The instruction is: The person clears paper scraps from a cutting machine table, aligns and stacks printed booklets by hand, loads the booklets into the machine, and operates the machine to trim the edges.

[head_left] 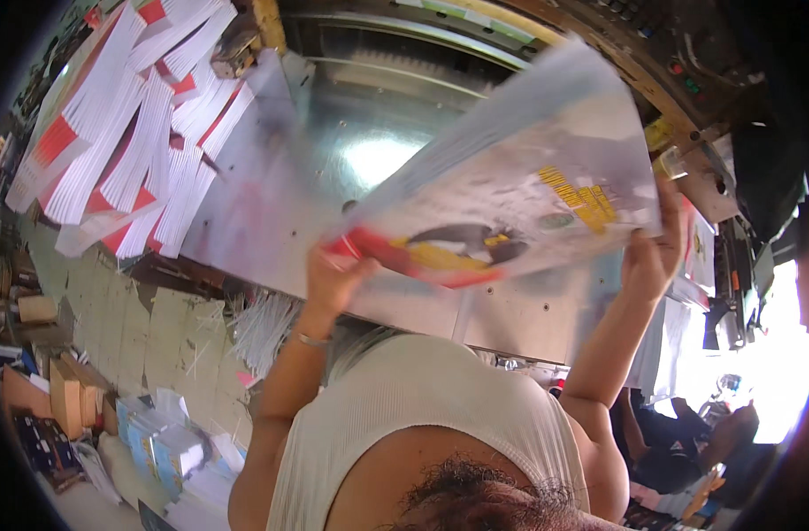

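Thing held: a wide, glossy printed sheet stack (510,190), grey with yellow, red and black artwork, blurred in the picture; it is lifted clear above the shiny steel table (333,159) of the cutting machine, tilted so its far edge rises toward the machine's back.
Long axis: it runs from lower left to upper right across the view, from one hand to the other.
Left hand (333,279): at the stack's lower left corner, by the red band of the print; its fingers are closed on the near edge, thumb side under the sheets.
Right hand (650,257): at the right edge, raised higher than the left; its fingers (670,208) are wrapped up along that edge, holding it.
Which hand is nearer the table: the left, since its corner hangs lower and just above the steel surface; the right end is held well apart from it.
Direction from the fingers: the bulk of the stack lies away from the body, beyond both hands, over the middle of the table.
Nearby: fanned white booklets with red spines (130,124) are piled on the table's left end, well apart from the lifted stack.
Below: paper trimmings (258,323) hang beside the table's front edge, near the left forearm.
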Demonstrator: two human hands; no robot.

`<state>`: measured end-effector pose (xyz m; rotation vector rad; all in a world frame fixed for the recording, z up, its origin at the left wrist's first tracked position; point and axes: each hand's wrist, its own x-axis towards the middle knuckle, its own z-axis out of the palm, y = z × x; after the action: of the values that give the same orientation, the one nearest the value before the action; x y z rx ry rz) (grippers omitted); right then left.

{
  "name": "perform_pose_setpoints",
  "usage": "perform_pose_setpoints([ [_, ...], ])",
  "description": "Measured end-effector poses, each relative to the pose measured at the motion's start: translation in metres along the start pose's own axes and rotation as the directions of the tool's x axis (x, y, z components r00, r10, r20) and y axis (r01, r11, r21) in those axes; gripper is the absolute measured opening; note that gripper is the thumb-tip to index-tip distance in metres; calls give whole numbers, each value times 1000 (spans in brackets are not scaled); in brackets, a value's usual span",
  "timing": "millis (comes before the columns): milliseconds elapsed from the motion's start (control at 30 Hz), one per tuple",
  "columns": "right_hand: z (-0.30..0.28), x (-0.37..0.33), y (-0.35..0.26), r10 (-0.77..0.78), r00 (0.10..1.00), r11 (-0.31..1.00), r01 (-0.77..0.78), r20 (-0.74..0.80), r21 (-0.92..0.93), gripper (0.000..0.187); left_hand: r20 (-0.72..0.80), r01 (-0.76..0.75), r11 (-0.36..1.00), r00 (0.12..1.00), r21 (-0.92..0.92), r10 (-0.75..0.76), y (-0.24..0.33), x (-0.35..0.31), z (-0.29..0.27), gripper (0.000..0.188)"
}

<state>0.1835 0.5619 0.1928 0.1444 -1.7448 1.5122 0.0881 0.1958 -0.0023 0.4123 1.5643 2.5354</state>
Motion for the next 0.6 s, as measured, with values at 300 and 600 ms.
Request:
perform_pose_setpoints([
  [300,12,-119,158,536,806,843,-493,252,-215,61,127,-312,883,950,351,285,50,29,-30,40],
  [600,34,-130,149,288,957,954,-284,26,-93,64,46,-349,935,935,-55,352,0,0,-20,44],
])
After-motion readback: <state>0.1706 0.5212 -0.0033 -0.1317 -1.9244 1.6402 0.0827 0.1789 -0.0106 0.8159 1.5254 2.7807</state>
